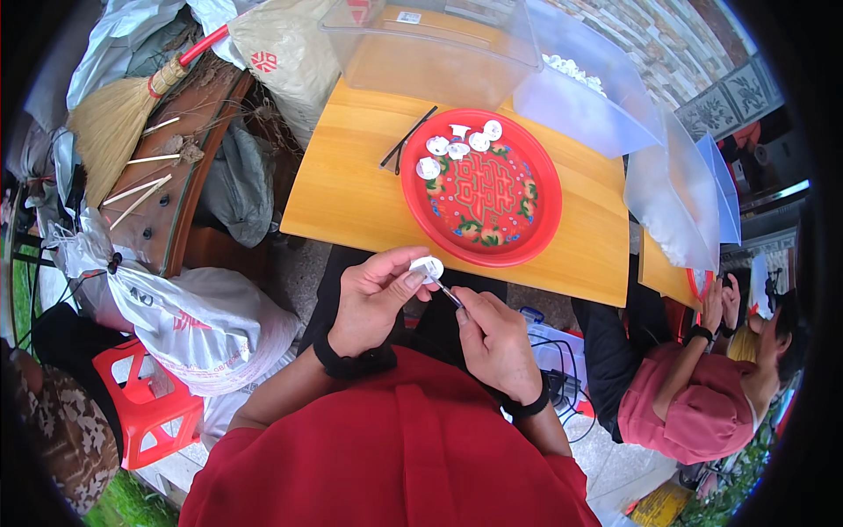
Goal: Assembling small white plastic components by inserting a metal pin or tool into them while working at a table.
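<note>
My left hand [371, 297] pinches a small round white piece [428, 267] between thumb and fingers, in front of the table's near edge. From the right, my right hand [500, 344] grips a slim tool [451, 297] with a metal shaft, its tip against or very close to the piece; the exact kind of tool I cannot make out. Beyond my hands a round red tray [420, 213] with a flower pattern rests on the table. Several similar white pieces [457, 150] lie at its far left side.
On the wooden table [338, 180] lie thin dark sticks [411, 139] beside the tray. Clear plastic bins [426, 57] stand behind; one holds white pieces [575, 75]. A co-worker [680, 404] sits at right. To my left are a broom [123, 114], white sacks [189, 325] and a red stool [154, 413].
</note>
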A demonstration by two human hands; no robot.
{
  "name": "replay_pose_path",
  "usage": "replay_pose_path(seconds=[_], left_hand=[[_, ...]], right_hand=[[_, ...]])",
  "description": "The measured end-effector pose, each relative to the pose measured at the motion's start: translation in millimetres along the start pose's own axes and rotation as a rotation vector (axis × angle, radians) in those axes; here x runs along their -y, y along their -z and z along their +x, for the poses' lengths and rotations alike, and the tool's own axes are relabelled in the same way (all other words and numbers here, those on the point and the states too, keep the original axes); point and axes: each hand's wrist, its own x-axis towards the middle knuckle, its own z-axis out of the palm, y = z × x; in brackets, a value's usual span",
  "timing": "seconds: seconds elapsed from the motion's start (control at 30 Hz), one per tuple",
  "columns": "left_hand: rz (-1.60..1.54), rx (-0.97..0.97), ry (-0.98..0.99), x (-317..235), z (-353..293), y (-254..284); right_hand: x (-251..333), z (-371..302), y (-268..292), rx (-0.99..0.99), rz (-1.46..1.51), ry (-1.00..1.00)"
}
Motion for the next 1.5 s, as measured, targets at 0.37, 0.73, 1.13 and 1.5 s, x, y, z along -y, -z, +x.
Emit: replay_pose_path(seconds=[0.37,0.73,1.13,1.5], left_hand=[[-0.027,0.026,0.044,1.4,-1.2,0.6],[-0.024,-0.029,-0.012,2.6,-0.3,-3.6],[-0.035,-0.046,0.034,3.5,0.8,-4.6],[-0.099,-0.157,0.091,0.0,4.4,-6.7]], right_hand=[[-3.1,0.9,-7.4,-0.027,0.188,-0.029],[-3.5,6.0,-9.9,0.051,0.099,-0.024],[-12.3,8.5,-7.2,0.164,0.673,-0.309],[1.4,0.9,2.4,0.1,0.114,-0.093]])
